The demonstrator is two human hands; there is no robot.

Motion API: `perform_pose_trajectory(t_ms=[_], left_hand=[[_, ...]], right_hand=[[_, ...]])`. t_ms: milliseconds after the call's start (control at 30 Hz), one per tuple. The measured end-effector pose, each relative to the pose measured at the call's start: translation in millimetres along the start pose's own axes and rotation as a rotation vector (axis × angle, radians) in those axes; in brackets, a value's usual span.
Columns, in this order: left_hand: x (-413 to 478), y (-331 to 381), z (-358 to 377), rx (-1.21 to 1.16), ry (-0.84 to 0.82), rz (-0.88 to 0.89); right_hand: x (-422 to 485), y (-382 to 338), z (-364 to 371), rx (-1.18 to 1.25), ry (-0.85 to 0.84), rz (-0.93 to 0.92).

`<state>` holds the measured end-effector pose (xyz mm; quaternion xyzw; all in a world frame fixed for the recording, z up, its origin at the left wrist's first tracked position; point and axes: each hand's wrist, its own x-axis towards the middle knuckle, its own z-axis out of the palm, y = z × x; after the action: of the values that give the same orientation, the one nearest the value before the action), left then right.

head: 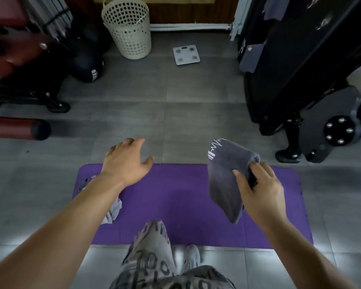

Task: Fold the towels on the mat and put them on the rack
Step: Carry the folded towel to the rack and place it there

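Head view: right hand (258,190) grips the folded grey towel (225,176) above the mat's (175,201) right edge, left hand (127,161) hangs relaxed and empty, so keep that fold pinched on the way to the rack.

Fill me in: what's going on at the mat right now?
A person is at the purple mat. Their right hand grips a folded grey towel above the mat's right side. The left hand is open and empty near the far edge. A lighter towel lies crumpled at the left, partly under the forearm.
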<state>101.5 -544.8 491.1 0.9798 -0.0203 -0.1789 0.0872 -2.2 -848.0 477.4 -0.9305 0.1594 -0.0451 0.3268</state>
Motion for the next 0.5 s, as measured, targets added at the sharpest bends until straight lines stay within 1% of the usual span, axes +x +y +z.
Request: perform_pose_trajectory(t_ms=[133, 267, 367, 500], left_hand=[[70, 18, -26, 0.041, 0.016, 0.04], [170, 33, -56, 0.094, 0.053, 0.102], [269, 48, -78, 0.13, 0.075, 0.16], [424, 75, -117, 0.17, 0.043, 0.242]], right_hand=[[64, -8, 2, 0.029, 0.039, 0.024], [152, -20, 14, 0.044, 0.079, 0.03], [241, -29, 30, 0.04, 0.139, 0.049], [376, -48, 57, -0.008, 0.188, 0.131]])
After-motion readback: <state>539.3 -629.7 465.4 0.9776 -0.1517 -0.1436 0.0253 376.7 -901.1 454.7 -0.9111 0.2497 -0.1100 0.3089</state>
